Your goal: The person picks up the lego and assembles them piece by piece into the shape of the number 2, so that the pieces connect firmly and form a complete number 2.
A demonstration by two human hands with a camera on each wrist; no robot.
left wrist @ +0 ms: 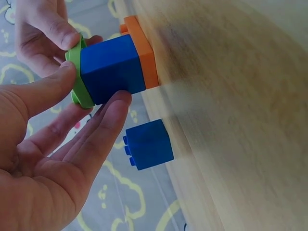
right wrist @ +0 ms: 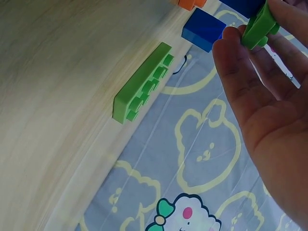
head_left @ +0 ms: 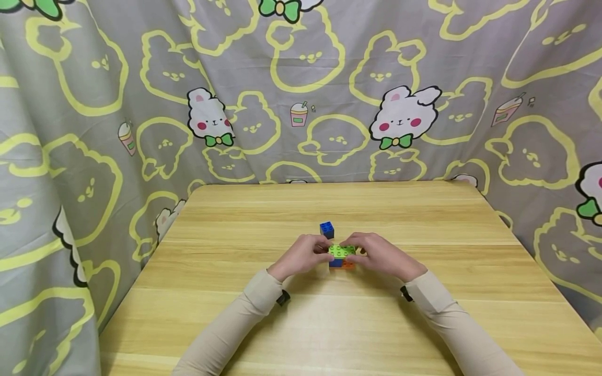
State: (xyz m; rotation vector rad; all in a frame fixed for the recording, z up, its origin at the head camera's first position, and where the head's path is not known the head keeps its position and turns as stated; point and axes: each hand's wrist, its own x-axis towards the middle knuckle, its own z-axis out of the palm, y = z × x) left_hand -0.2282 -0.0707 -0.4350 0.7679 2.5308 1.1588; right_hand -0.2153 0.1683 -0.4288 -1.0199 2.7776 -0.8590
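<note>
Both hands meet over a small stack of toy building bricks near the middle of the table. On top lies a flat light-green brick (head_left: 342,251), over a blue brick (left wrist: 113,67) that stands on a flat orange brick (left wrist: 147,57). My left hand (head_left: 304,254) pinches the green brick from the left, its thumb on the top side and a finger along the blue brick's wall. From the other side my right hand (head_left: 380,254) holds the green brick's right end between thumb and fingers. In the right wrist view the green brick sits tilted above the blue one.
A loose blue brick (head_left: 326,230) stands just behind the stack, studs up. Another green brick (right wrist: 144,84) lies on the wooden table (head_left: 301,324) in the right wrist view. Patterned grey cloth (head_left: 329,78) hangs behind the table and at both sides.
</note>
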